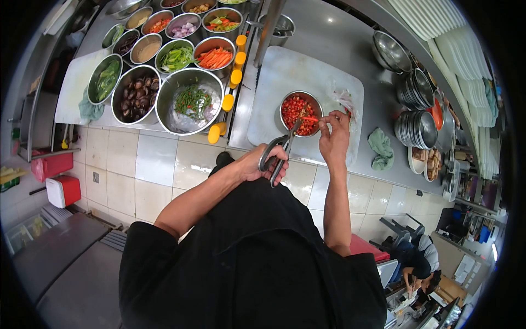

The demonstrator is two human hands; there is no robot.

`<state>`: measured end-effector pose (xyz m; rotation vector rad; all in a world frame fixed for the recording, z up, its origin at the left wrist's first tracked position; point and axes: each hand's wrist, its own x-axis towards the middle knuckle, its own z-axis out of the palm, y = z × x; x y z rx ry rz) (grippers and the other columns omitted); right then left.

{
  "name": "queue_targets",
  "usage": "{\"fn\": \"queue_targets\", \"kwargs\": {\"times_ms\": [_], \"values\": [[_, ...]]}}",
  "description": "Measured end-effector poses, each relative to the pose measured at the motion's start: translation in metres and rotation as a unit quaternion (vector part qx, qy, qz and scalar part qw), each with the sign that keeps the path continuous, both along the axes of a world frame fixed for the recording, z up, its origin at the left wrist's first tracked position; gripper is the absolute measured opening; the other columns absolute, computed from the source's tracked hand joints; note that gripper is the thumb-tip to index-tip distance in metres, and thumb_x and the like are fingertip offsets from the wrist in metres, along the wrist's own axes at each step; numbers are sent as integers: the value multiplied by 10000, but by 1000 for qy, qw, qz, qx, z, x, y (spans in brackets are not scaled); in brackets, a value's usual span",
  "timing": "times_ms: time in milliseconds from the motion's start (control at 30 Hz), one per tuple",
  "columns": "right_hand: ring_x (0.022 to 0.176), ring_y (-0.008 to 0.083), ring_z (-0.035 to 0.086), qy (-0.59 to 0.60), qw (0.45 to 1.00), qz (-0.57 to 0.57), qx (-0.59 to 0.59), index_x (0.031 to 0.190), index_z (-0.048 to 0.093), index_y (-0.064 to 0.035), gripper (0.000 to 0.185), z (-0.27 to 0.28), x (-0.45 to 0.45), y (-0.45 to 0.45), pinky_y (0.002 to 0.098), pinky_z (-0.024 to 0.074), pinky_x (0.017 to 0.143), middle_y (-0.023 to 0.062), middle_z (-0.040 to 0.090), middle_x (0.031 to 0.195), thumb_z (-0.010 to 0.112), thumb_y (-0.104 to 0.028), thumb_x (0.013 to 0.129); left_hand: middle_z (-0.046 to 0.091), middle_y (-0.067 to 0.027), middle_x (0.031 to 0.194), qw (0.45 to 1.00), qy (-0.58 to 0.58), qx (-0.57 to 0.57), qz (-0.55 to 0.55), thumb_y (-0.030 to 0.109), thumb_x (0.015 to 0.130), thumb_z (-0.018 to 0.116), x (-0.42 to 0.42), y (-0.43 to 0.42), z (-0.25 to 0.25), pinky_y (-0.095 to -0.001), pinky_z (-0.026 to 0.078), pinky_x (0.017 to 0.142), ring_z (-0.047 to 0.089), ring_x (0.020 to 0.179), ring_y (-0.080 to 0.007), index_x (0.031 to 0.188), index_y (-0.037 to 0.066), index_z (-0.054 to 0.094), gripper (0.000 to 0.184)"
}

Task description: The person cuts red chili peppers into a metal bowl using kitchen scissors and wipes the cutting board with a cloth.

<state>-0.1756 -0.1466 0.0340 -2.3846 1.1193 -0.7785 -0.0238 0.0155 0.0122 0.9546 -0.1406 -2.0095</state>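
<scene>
My left hand (253, 163) is closed around the dark handles of a pair of scissors (289, 142). The scissors' blades reach over a round metal bowl (319, 102) that holds chopped red chili pieces (293, 105). Between the fingertips of my right hand (335, 141) is a red chili (310, 118), its far end beside the scissors' tips above the bowl. Whether the blades touch the chili, I cannot tell. Under the bowl lies a white cutting board (268, 77). Scraps in a crumpled clear wrap (344, 98) are on the board, right of the bowl.
To the left stand several metal containers, among them a big bowl of green and red pieces (192, 102) and one of mushrooms (139, 96). Yellow-capped bottles (228, 102) line the counter gap. A green cloth (380, 148) and stacked metal bowls (415, 129) sit right. Another person (419, 266) works behind, lower right.
</scene>
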Motion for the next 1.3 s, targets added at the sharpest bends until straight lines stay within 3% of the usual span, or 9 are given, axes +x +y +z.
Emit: {"fn": "queue_targets", "kwargs": {"times_ms": [133,267,300,567,667,800,933,1100,1300], "values": [[964,319,549,28,999,-8,-21,841,643,-21,60,0,-1,-2,422,442,782,129,555,1047,633,-11,783,590,-94,669,999,-38,9,6,283,777,639,5,2,8,-333,526,508,605,557,-201,814,-6,601,293],[986,318,539,34,999,-1,-12,851,644,-29,69,-2,0,-2,420,432,794,125,553,1059,632,-20,784,594,-106,667,998,53,18,-20,342,788,600,3,3,5,-353,528,543,596,546,-218,807,-4,598,346],[993,317,537,31,999,5,-6,854,644,-31,70,-3,0,-2,419,429,799,124,553,1063,632,-24,785,628,-122,703,998,59,12,-28,340,808,560,3,2,5,-320,534,544,616,559,-219,833,-1,608,345],[1003,314,535,44,999,-9,2,855,648,-38,63,-8,2,0,425,424,807,114,554,1079,627,-61,801,625,-114,699,998,-67,11,4,322,796,582,2,3,14,-339,524,506,601,527,-211,814,-5,609,329],[1007,308,532,40,999,-5,11,858,651,-41,66,-9,2,2,426,418,812,105,551,1088,629,-63,800,599,-118,687,998,65,1,-23,359,787,591,3,4,5,-352,528,543,597,547,-224,800,-8,598,367],[992,320,531,38,999,1,13,842,642,-8,59,-5,10,9,393,418,859,143,560,1045,634,-44,796,597,-120,672,999,30,-3,-10,364,790,584,-3,-2,5,-357,533,573,604,569,-223,805,-9,592,373],[1027,306,487,59,998,-17,-5,848,660,-52,72,-12,5,4,423,397,835,93,547,1096,639,-59,780,600,-118,686,999,-46,2,1,362,796,582,3,2,8,-352,528,534,599,555,-214,815,-2,590,365],[1052,329,461,50,999,-12,-14,831,668,-55,75,-14,7,5,442,388,862,106,537,1141,640,-50,761,625,-116,668,997,73,11,-30,328,809,554,1,2,5,-329,534,537,612,545,-215,795,-4,605,335],[1105,348,433,67,997,-18,-15,818,671,-56,87,-14,10,8,454,376,894,124,525,1180,628,-33,745,605,-108,637,1000,-17,12,10,287,783,612,-1,2,11,-322,502,448,590,488,-201,785,-3,604,290]]}}
